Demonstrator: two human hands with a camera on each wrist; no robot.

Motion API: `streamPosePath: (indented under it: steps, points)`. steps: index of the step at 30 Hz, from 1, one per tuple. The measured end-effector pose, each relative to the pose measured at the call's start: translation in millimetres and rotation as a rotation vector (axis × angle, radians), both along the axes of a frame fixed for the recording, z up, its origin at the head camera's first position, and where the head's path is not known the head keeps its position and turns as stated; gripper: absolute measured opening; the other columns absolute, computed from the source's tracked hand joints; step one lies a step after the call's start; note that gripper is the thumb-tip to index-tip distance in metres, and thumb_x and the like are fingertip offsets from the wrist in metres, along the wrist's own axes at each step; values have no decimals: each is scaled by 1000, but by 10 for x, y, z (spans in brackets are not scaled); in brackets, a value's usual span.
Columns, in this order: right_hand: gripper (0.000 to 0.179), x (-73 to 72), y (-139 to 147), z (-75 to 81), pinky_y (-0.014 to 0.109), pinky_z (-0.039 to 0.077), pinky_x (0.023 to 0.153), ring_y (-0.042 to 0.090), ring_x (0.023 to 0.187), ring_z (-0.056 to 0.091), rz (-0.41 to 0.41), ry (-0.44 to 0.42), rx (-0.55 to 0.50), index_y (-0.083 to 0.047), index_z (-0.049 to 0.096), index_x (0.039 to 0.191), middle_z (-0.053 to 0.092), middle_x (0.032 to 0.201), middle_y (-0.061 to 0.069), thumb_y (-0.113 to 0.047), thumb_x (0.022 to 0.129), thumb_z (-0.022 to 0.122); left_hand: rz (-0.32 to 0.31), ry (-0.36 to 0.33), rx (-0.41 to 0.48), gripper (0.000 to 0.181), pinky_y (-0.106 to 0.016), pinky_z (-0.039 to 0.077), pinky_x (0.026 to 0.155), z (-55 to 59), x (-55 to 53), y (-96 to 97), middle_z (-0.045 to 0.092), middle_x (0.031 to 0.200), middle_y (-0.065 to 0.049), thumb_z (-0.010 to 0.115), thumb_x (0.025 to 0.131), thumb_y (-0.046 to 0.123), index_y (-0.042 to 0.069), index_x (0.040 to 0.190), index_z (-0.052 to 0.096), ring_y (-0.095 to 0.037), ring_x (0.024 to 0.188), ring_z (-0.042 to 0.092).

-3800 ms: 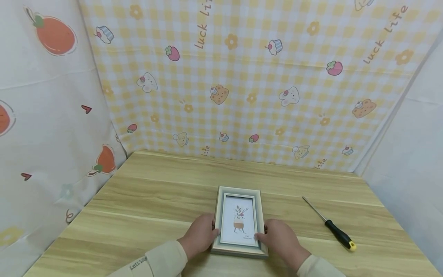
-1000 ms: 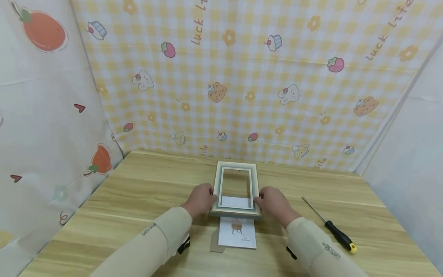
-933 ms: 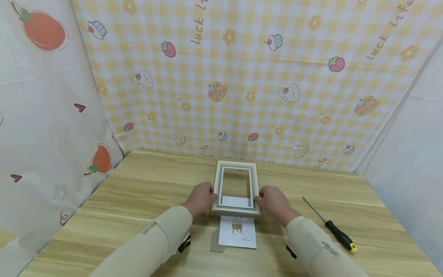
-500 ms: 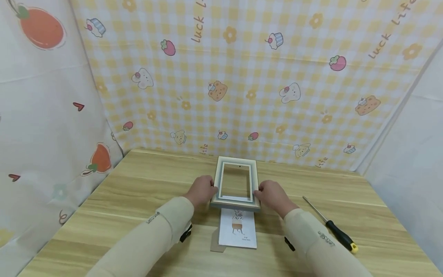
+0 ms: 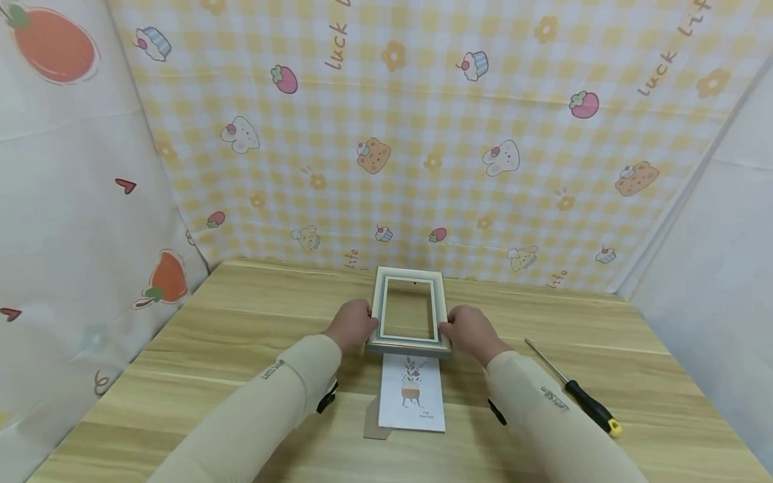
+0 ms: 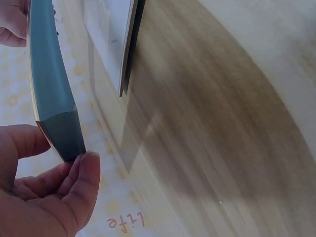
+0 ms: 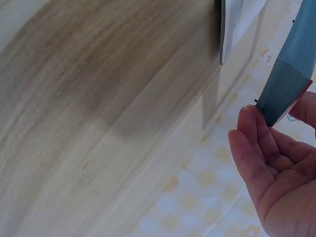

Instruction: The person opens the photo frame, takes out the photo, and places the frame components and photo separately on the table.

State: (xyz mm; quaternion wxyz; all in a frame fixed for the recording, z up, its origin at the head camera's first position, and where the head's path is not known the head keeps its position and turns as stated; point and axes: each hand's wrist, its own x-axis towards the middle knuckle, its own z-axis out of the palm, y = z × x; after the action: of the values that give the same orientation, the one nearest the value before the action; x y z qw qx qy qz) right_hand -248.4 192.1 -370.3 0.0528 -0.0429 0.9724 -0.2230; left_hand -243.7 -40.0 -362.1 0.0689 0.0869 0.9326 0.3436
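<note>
Both hands hold an empty picture frame (image 5: 408, 345) by its two long sides. The left hand (image 5: 352, 324) pinches the left side and the right hand (image 5: 474, 330) pinches the right, thumbs on top and fingers beneath. In both wrist views the frame's blue-grey side (image 6: 49, 64) is raised off the table. A white picture card (image 5: 412, 396) with a potted-plant print lies on the table just nearer than the frame, its far end hidden under it. A brown flap (image 5: 377, 426) sticks out at the card's lower left.
To the right on the wood-grain table (image 5: 272, 376) lies a screwdriver (image 5: 580, 396) with a black and yellow handle, its tip pointing away. A checked cloth (image 5: 410, 134) hangs behind the table, and plain pale cloth (image 5: 718, 241) at the right.
Earlier the card sat inside the frame. Now the frame is lifted off it and both hands have carried it away toward the back cloth, uncovering most of the card. The screwdriver has stayed put.
</note>
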Motion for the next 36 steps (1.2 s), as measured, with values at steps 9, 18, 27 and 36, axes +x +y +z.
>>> streamPosePath:
  steps: [9, 18, 27, 36]
  points:
    - [34, -88, -3, 17, 23, 29, 48, 12, 50, 36, -11, 14, -18, -10, 47, 60, 37, 52, -2, -16, 91, 59, 27, -13, 24, 35, -22, 33, 46, -30, -86, 48, 41, 53, 1, 51, 92, 3, 11, 60, 40, -11, 47, 38]
    - [38, -180, -20, -3, 23, 30, 48, 11, 49, 36, -23, -7, -21, -11, 43, 58, 36, 52, -2, -16, 93, 59, 56, -12, 26, 28, -22, 32, 45, -56, -191, 75, 42, 56, 0, 51, 92, 3, 9, 66, 44, -11, 48, 37]
    - [40, -279, -39, -82, 23, 30, 47, 11, 48, 36, -28, -25, -26, -12, 42, 58, 38, 52, -2, -18, 95, 57, 57, -7, -15, 36, -22, 31, 45, -104, -284, 69, 37, 54, 1, 51, 94, 5, 11, 61, 39, -11, 47, 34]
    - [41, -341, -51, -124, 23, 29, 46, 11, 47, 36, -19, -30, -2, -13, 41, 57, 38, 51, -3, -17, 94, 57, 58, -18, -32, 42, -22, 29, 43, -152, -379, 74, 33, 50, 2, 51, 94, 5, 12, 55, 35, -11, 45, 31]
